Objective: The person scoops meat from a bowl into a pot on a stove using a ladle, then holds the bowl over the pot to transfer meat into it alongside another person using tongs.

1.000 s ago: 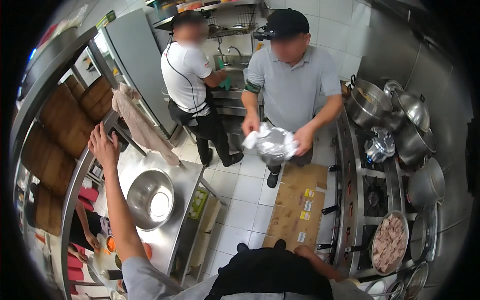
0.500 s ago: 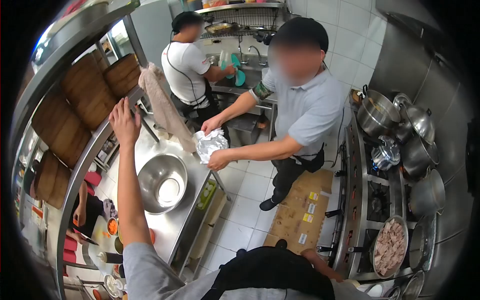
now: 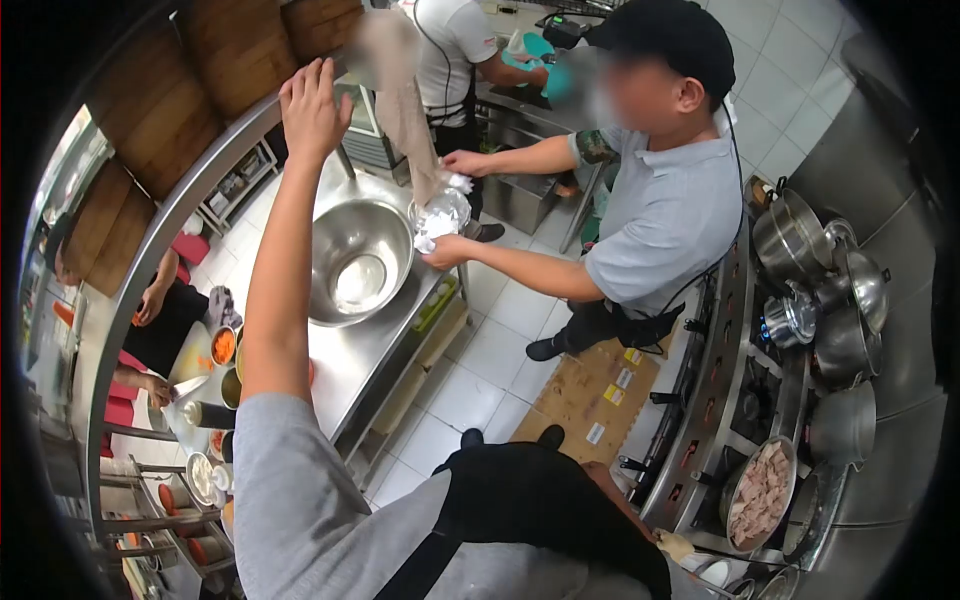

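My left hand (image 3: 315,112) is raised against the metal rail (image 3: 240,130) of the shelf, its fingers stretched out and thumb apart, holding nothing visible. Beside my black apron (image 3: 540,500), my right hand (image 3: 602,474) shows only in part, and its fingers cannot be made out. A large steel bowl (image 3: 340,245) stands on the steel table (image 3: 335,375) below my left arm. Across the table corner, a person in a grey shirt (image 3: 670,200) holds a foil-covered bowl (image 3: 441,215) with both hands. A beige cloth (image 3: 400,100) hangs beside it.
The stove (image 3: 705,400) on the right bears a pan of meat pieces (image 3: 762,495) and several pots (image 3: 790,235). Behind, a person in white (image 3: 455,50) works at a sink. Another person's hands (image 3: 155,300) are by a cutting board at left. Cardboard (image 3: 590,385) covers the floor.
The person in grey has moved closer and brought the foil-covered bowl over to the table's corner. The view has shifted, and my left hand stays at the rail.
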Available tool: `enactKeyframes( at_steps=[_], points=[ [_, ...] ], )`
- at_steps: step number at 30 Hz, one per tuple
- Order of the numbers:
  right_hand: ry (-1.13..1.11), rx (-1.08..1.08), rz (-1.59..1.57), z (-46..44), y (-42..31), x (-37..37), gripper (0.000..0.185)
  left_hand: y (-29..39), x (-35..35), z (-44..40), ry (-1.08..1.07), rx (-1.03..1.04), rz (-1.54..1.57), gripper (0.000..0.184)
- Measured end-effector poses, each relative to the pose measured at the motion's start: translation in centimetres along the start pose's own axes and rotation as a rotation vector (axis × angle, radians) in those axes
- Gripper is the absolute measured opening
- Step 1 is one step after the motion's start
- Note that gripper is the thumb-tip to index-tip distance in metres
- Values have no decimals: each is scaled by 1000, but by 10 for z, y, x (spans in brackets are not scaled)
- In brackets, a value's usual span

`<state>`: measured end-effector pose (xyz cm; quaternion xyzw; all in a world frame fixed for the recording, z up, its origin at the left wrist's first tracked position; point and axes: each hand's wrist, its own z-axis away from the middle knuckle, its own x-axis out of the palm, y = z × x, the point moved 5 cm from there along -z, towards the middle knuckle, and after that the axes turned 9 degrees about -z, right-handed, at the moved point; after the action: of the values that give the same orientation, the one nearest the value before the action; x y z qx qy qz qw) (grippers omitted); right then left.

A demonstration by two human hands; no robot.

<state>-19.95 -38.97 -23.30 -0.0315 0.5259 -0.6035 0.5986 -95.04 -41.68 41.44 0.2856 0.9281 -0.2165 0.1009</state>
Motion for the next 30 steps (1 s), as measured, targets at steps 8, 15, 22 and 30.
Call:
enactKeyframes(
  at_steps=[8,15,22,30],
  points=[
    [-120,153,78,11,-8,-1,37,0,1,-1,-70,-27,-28,62],
    [41,-86,326,12,19,21,24,-7,27,-1,-59,0,-89,62],
    [-38,39,311,2,34,34,29,-6,31,0,-49,8,-234,55],
    [11,228,218,-28,85,67,29,-1,21,-2,-126,-28,-262,56]
  ],
)
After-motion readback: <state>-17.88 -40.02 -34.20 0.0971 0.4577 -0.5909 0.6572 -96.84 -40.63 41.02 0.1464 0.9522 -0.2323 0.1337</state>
